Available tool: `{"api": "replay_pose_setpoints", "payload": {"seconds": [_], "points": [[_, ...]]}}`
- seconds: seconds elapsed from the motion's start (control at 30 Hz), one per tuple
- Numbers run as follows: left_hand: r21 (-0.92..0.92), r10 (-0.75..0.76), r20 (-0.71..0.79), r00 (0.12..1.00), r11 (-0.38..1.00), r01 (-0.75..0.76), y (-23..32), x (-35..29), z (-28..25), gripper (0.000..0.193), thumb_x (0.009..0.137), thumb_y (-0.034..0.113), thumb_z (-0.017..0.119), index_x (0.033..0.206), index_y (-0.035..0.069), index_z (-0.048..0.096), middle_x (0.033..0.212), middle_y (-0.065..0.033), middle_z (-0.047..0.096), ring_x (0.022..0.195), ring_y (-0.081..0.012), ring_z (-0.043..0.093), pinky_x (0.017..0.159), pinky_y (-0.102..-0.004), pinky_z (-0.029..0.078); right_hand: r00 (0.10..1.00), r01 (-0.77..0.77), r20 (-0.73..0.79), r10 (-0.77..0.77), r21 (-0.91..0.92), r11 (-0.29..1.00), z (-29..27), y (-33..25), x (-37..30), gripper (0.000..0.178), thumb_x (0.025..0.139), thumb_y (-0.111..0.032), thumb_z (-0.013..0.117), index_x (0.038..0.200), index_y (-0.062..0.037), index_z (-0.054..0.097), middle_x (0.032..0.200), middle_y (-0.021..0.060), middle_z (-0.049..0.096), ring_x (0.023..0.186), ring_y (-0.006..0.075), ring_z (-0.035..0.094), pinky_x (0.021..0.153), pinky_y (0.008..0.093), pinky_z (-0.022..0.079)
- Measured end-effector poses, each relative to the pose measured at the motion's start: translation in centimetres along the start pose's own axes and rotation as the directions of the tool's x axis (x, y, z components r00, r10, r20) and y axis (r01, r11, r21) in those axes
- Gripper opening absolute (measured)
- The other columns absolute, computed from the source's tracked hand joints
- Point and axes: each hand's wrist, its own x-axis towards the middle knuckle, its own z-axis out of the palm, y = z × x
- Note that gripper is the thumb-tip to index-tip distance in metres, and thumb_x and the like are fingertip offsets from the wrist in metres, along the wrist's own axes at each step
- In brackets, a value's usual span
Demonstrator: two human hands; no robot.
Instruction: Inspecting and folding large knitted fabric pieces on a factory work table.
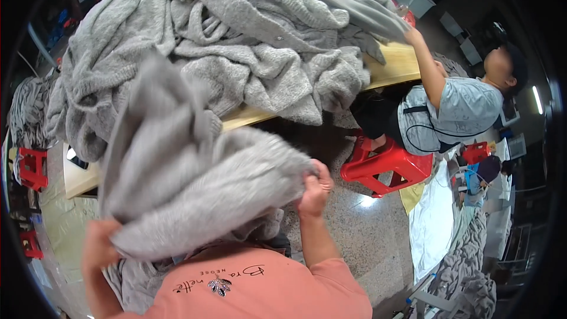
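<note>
A grey knitted garment (207, 201) is stretched between my two hands above my lap, its upper part blurred by motion. My right hand (315, 192) is closed on its right end, thumb and fingers pinching the edge. At the other end my left hand (101, 245) grips the lower left corner; this hand is smeared, so single fingers do not show. Just beyond, a large heap of similar grey knitwear (254, 65) covers the wooden table (396, 65) and hangs over its near edge.
At the right, a co-worker (455, 106) on a red stool (390, 165) pulls grey cloth from the heap. Another person (481, 180) sits farther right. More knitwear lies piled at the far left (32, 109) and lower right (463, 277). Red stools (32, 168) stand left.
</note>
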Motion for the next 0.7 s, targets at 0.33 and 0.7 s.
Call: {"api": "replay_pose_setpoints", "payload": {"seconds": [0.33, 0.7], "points": [[-0.358, 0.385, -0.158, 0.909, 0.836, -0.416, 6.7, 8.6, 8.9, 0.042, 0.063, 0.016, 0.065, 0.101, 0.001, 0.057, 0.094, -0.0157, 0.059, 0.089, -0.0304, 0.057, 0.077, -0.0379, 0.044, 0.282, 0.225, 0.955, 0.089, -0.156, 0.962, 7.7, -1.3, -5.1, 0.026, 0.068, -0.001, 0.060, 0.093, 0.0004, 0.060, 0.085, 0.0123, 0.062, 0.074, 0.0265, 0.060, 0.066, 0.0308, 0.048], [-0.349, 0.322, -0.739, 0.591, 0.568, -0.745, 7.5, 6.2, -1.5, 0.020, 0.072, 0.014, 0.055, 0.055, 0.005, 0.048, 0.046, -0.0019, 0.045, 0.039, -0.0138, 0.045, 0.039, -0.0255, 0.037, 0.653, 0.445, 0.744, 0.142, -0.529, 0.722, 1.8, 5.6, -4.9, 0.028, 0.062, -0.003, 0.062, 0.089, -0.0024, 0.057, 0.084, 0.0128, 0.059, 0.077, 0.0252, 0.061, 0.067, 0.0295, 0.047]]}}
